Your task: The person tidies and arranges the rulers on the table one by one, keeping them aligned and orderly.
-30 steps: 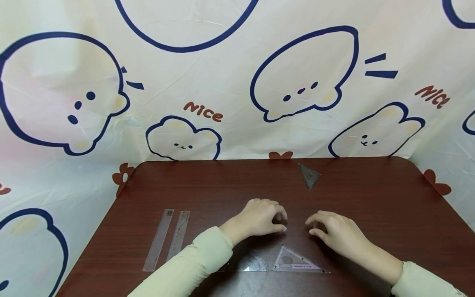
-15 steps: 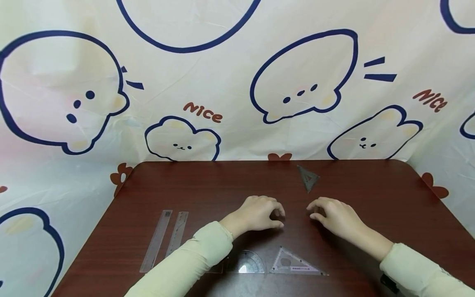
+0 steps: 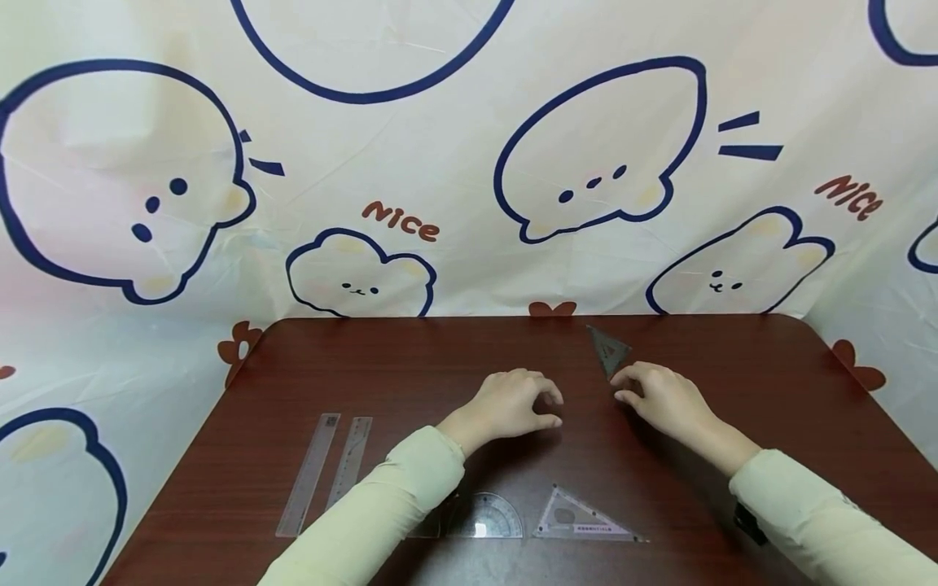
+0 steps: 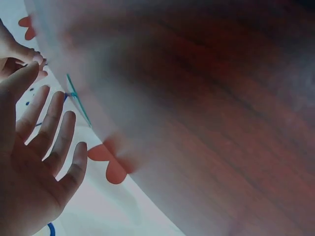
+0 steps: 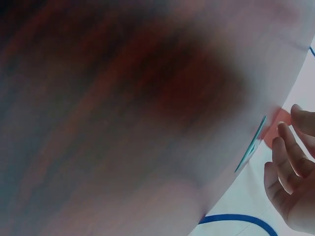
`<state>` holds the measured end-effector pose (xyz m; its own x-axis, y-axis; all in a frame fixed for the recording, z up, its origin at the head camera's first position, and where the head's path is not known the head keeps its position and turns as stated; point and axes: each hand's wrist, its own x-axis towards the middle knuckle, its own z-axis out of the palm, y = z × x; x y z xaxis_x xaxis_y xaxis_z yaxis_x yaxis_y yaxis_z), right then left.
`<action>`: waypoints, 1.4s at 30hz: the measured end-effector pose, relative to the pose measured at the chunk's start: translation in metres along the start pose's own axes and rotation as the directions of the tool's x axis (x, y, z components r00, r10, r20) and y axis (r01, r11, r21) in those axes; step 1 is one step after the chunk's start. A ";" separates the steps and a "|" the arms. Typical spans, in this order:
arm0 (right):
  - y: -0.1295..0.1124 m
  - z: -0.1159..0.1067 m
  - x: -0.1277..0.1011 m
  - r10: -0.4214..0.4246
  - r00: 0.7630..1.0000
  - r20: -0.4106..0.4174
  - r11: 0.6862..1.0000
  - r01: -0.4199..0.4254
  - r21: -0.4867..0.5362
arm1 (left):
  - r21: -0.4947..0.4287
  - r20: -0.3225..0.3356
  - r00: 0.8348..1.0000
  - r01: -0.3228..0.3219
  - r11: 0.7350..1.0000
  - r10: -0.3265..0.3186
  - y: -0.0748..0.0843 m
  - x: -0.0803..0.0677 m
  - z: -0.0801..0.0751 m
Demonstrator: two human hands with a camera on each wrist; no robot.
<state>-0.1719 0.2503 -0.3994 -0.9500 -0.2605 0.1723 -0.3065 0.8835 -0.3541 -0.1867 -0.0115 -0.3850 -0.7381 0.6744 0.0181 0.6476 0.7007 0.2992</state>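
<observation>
Both hands are over the middle of the dark red desk (image 3: 366,374). The right hand (image 3: 663,399) is just at the near tip of a small dark set square (image 3: 607,350), which lies flat toward the far edge of the desk, a little right of centre. Its fingertips (image 3: 621,376) are beside this tip; I cannot tell if they touch it. The fingers are loosely bent and hold nothing. In the right wrist view the same set square (image 5: 251,145) shows as a thin teal edge, with the fingers (image 5: 288,164) near it and a little apart from each other.

The left hand (image 3: 513,403) rests palm down on the desk, near the right one but not touching it, and apart from the set square. Its fingers are relaxed, slightly curved, and it grips nothing; the left wrist view shows them spread (image 4: 47,128).

Close to the person lie a clear protractor (image 3: 487,517) and a clear triangle (image 3: 579,517), side by side. At the left lie two clear straight rulers (image 3: 326,472), next to each other. Behind the desk hangs a cartoon-printed cloth (image 3: 410,163).
</observation>
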 end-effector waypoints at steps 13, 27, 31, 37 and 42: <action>0.018 -0.002 0.024 0.105 0.994 -0.018 0.994 -0.105 0.005 | 0.015 -0.005 0.999 0.033 0.999 -0.033 0.002 0.016 -0.006; 0.027 0.005 0.043 0.253 0.967 -0.019 0.965 -0.251 0.081 | 0.032 0.010 0.997 0.078 0.996 -0.079 -0.006 0.033 -0.007; 0.030 0.008 0.046 0.273 0.962 -0.017 0.958 -0.270 0.096 | 0.032 -0.001 0.996 0.090 0.995 -0.090 -0.007 0.035 -0.007; 0.032 0.011 0.050 0.295 0.956 -0.003 0.949 -0.292 0.114 | 0.024 -0.008 0.995 0.103 0.994 -0.103 -0.009 0.037 -0.006; 0.029 0.013 0.053 0.317 0.947 0.047 0.943 -0.320 0.090 | 0.013 0.002 0.994 0.106 0.994 -0.106 -0.011 0.037 -0.004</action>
<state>-0.2323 0.2572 -0.4127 -0.9999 0.0153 0.0078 0.0098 0.8816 -0.4720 -0.2216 0.0052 -0.3839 -0.8020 0.5971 -0.0158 0.5684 0.7712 0.2867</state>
